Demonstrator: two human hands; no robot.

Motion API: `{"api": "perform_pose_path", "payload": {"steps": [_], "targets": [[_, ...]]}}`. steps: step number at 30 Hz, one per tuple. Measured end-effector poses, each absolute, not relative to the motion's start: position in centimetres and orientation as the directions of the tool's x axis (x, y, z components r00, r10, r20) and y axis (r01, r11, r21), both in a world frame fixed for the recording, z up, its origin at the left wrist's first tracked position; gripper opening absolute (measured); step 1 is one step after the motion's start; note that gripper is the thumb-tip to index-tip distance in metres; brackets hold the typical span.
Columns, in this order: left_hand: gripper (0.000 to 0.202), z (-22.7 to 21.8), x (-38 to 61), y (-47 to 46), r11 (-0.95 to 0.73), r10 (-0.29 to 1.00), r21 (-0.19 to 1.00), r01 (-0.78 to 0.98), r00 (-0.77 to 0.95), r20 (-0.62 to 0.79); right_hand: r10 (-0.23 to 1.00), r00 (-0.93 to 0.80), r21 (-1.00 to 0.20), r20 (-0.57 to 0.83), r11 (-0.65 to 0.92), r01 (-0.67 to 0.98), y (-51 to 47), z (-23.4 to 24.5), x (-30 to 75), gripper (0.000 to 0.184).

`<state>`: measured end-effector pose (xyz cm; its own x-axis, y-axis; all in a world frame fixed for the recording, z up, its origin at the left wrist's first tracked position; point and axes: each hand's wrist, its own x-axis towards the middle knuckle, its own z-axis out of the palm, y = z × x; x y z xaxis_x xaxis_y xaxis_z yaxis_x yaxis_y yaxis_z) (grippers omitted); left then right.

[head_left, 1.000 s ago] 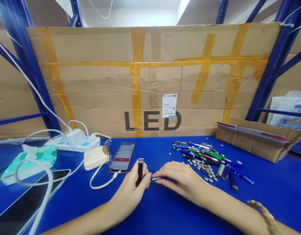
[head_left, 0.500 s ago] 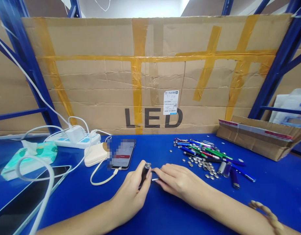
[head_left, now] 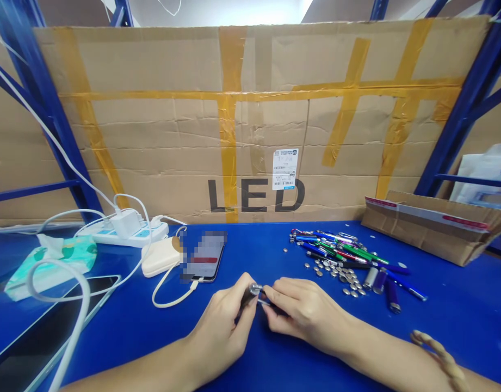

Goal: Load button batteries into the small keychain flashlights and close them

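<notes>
My left hand [head_left: 228,321] is closed around a small dark flashlight [head_left: 248,294], a short cylinder whose silver end points up and to the right. Fingers hide most of its body. Across from it, my right hand [head_left: 301,306] pinches slim metal tweezers [head_left: 265,302], their tips right at the flashlight's silver end; the rest is hidden in the fingers. Whether the tips touch it, I cannot tell. To the right lie scattered button cells [head_left: 340,274], several slim pens or penlights [head_left: 358,253] in blue, green, red and black, and short cylinders [head_left: 392,296].
An open cardboard box [head_left: 421,226] stands at the right rear. A phone [head_left: 207,258], a cream power bank [head_left: 160,257], a power strip [head_left: 111,231], a tissue pack [head_left: 50,267] and a tablet [head_left: 42,332] with white cables occupy the left. Taped cardboard [head_left: 172,141] walls the back.
The flashlight has tipped toward the right, its silver end now turned to the tweezers. Both hands have shifted slightly right and closer together, bringing the tweezer tips to that end.
</notes>
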<state>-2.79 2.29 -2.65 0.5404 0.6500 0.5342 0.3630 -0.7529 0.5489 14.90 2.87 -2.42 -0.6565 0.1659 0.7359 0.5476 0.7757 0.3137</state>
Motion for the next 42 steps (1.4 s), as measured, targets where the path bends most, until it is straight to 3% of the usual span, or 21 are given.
{"api": "perform_pose_path", "payload": {"steps": [9, 20, 25, 30, 37, 42], "targets": [[0.019, -3.0, -2.7, 2.4, -0.79, 0.606, 0.506, 0.347, 0.57, 0.555, 0.277, -0.605, 0.125, 0.747, 0.834, 0.537, 2.8, -2.9, 14.9, 0.033], [0.019, -2.3, -2.6, 1.9, -0.618, 0.778, 0.646, 0.448, 0.464, 0.423, 0.294, -0.498, 0.022, 0.816, 0.845, 0.534, 3.0, -1.7, 15.4, 0.034], [0.022, -2.3, -2.6, 2.1, -0.607, 0.795, 0.591, 0.532, 0.42, 0.438, 0.359, -0.348, -0.104, 0.866, 0.81, 0.578, 2.7, -1.1, 15.8, 0.035], [0.017, -2.2, -2.4, 2.1, -0.661, 0.75, 0.464, 0.59, 0.5, 0.434, 0.346, -0.358, -0.098, 0.867, 0.824, 0.559, 2.5, -1.4, 15.4, 0.034], [0.017, -2.2, -2.4, 2.0, -0.637, 0.768, 0.421, 0.645, 0.491, 0.411, 0.339, -0.411, -0.063, 0.846, 0.829, 0.556, 2.6, -1.5, 15.3, 0.033], [0.02, -2.3, -2.4, 2.2, -0.573, 0.819, 0.518, 0.635, 0.42, 0.391, 0.378, -0.42, -0.103, 0.825, 0.832, 0.545, 2.9, -1.6, 15.3, 0.034]]}}
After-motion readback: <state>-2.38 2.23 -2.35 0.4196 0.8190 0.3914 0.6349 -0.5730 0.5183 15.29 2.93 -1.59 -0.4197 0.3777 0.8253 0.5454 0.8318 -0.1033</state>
